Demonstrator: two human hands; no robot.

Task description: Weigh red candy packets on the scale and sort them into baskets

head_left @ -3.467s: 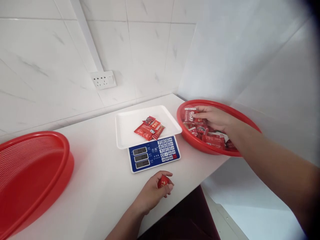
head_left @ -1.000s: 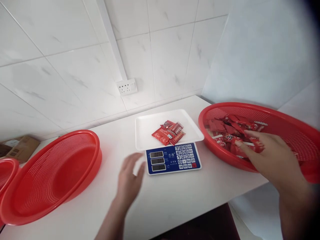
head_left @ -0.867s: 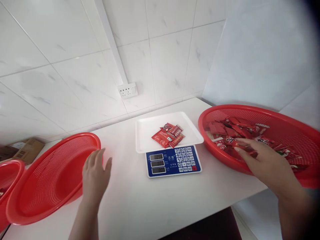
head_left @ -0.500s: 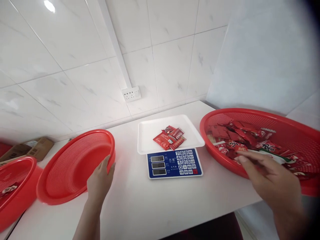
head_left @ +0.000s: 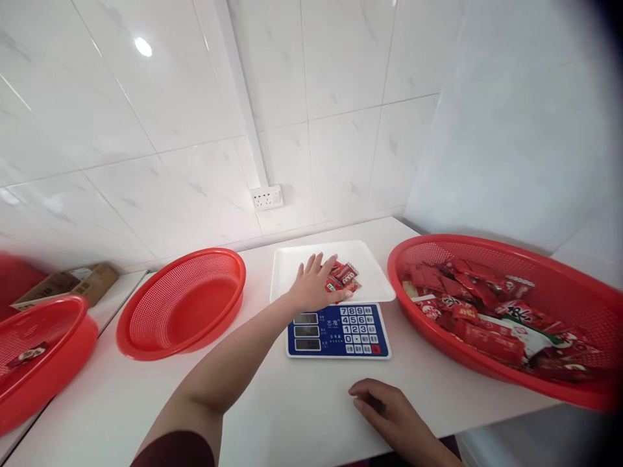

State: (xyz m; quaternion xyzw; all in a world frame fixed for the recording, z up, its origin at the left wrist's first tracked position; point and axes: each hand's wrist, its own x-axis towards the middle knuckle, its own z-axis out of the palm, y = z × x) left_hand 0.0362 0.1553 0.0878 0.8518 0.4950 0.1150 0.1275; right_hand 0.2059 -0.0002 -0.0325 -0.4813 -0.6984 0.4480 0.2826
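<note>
My left hand [head_left: 314,285] reaches over the white tray [head_left: 287,256] of a digital scale [head_left: 338,331], fingers spread on or just above several red snack packets [head_left: 346,275]. The hand hides part of the packets, so I cannot tell whether it bears on them. Below the scale, by the table's front edge, my right hand [head_left: 389,412] is loosely curled with a small gap between thumb and index finger. No item shows in it. Several red packets [head_left: 491,337] lie in the large red basket [head_left: 438,243] on the right.
Left of the scale stands a red basket [head_left: 228,259] with nothing visible inside. Another red basket [head_left: 73,344] at the far left holds a dark red packet [head_left: 29,355], with a cardboard box [head_left: 97,282] behind it. A socket [head_left: 267,197] is on the tiled wall.
My left hand has let go of the left basket's rim and moved right over the packets. That basket now sits closer to the scale. My right hand has left the right basket for the table front.
</note>
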